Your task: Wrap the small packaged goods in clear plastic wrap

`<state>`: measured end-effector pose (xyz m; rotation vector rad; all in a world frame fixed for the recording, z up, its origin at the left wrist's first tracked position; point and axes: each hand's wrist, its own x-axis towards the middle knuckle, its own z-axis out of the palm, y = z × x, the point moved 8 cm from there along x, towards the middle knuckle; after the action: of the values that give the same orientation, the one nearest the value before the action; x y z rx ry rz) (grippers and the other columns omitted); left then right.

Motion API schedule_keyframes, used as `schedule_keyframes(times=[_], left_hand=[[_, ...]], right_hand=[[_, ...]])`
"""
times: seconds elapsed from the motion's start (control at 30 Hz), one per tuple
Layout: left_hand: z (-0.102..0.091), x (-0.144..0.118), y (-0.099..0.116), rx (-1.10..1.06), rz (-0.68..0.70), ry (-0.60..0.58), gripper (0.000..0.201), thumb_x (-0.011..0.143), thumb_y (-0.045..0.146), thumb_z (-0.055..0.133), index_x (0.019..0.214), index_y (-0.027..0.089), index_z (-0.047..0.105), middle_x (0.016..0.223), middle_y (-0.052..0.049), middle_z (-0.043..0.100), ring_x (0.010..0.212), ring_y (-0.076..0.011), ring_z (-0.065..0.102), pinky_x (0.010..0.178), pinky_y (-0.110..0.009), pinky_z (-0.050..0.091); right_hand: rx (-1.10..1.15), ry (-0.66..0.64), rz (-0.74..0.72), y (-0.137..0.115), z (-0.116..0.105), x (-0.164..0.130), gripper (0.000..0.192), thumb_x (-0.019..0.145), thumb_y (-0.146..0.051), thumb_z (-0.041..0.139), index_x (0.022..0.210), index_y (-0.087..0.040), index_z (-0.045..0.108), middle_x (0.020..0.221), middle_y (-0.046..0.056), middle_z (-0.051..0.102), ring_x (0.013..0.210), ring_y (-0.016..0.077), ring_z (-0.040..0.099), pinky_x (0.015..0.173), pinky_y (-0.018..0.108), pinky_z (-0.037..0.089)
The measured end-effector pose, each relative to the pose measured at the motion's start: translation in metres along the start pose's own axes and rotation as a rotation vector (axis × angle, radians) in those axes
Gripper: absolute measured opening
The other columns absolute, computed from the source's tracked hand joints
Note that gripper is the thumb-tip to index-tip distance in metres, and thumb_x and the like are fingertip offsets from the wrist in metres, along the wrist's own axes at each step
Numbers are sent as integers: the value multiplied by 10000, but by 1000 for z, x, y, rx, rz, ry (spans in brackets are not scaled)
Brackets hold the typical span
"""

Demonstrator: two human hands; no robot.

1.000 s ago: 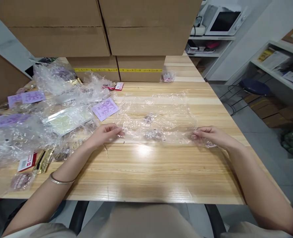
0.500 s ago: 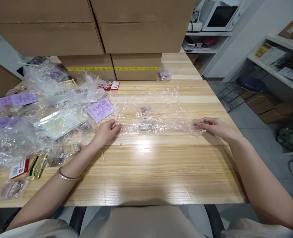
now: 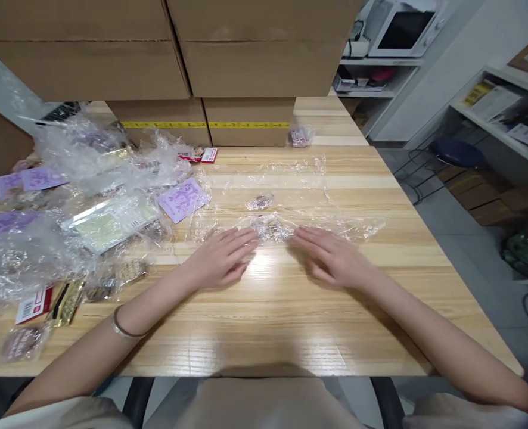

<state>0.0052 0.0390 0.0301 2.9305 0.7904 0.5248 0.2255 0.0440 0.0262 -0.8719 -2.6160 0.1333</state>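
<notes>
A clear plastic sheet or bag (image 3: pixel 291 179) lies spread on the wooden table in front of me. Along its near edge sits a small wrapped bundle (image 3: pixel 270 227), its contents blurred by the crinkled film. Just beyond it lies a small dark item in clear wrap (image 3: pixel 260 202). My left hand (image 3: pixel 223 256) rests with fingers stretched out, tips at the left of the bundle. On the opposite side my right hand (image 3: pixel 331 253) is also flat with fingers extended, tips by the bundle's right end. Neither hand grips anything.
Crumpled plastic packaging (image 3: pixel 125 167) with wrapped items covers the table's left side. A purple printed card (image 3: pixel 184 199) lies beside the sheet. Cardboard boxes (image 3: pixel 246 122) stand at the back, with a small wrapped packet (image 3: pixel 300 136) to their right. A blue stool (image 3: pixel 458 152) stands beyond the table.
Both hands have let go of the sheet's near corners and moved inward to the bundle, fingers now straightened. The sheet stays in about the same place.
</notes>
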Motion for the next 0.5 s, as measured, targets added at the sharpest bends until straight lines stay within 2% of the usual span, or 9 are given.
schedule_keyframes(times=[0.07,0.17,0.3,0.5], left_hand=[[12,5,-15,-34,-120,-136,586,917,229,488,1497,202,406,1583,-117,376,1475,-298,320,1199,-505,286],[20,2,-41,-100,-234,-227,593,908,181,438,1501,191,421,1565,-96,409,1457,-264,368,1218,-498,262],[20,-8,-62,-176,-268,-211,559,905,168,428,1460,205,493,1510,-67,489,1433,-226,412,1218,-448,289],[11,-25,-77,-232,-304,-116,420,989,302,403,1347,236,613,1433,-50,570,1394,-217,470,1207,-480,313]], right_hand=[[102,-101,25,5,19,6,619,925,-228,507,1525,-151,377,1521,145,468,1443,266,389,1162,509,369],[172,-107,147,32,27,10,549,959,-217,476,1504,-180,427,1518,111,473,1433,240,409,1177,499,363],[160,-44,199,58,20,11,452,977,-195,452,1418,-228,547,1438,62,567,1384,218,477,1170,488,386],[129,16,253,71,16,5,354,1018,-275,435,1283,-227,665,1338,51,648,1312,214,557,1131,461,446]])
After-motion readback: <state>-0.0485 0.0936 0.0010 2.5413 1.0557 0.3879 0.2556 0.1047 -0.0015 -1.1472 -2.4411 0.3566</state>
